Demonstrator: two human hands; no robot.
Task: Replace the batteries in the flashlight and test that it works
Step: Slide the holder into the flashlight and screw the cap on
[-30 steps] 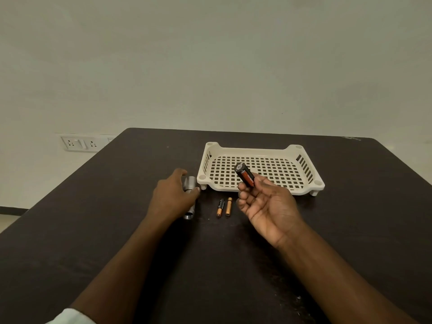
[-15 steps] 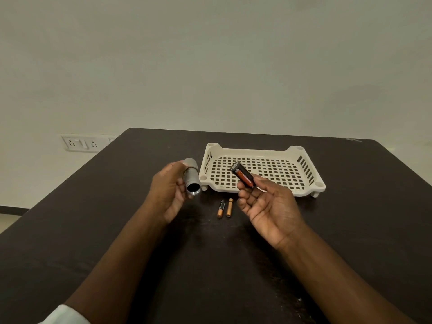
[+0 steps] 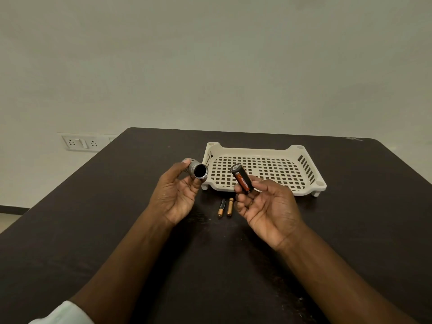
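While left hand (image 3: 177,192) grips flashlight (image 3: 197,170), right hand (image 3: 266,206) pinches battery (image 3: 240,178) beside it.

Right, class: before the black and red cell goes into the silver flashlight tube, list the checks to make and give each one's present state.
1. Left hand grips the flashlight tube: ok.
2. Tube's open end faces the right hand: ok.
3. Inside of the tube free of anything: cannot tell, it is dark.
4. Right hand pinches the black and red cell firmly at its lower end: ok.
5. Cell lined up with the opening: not ok, it is tilted and apart from it.
6. Two small batteries on the table lie out of the way: ok.
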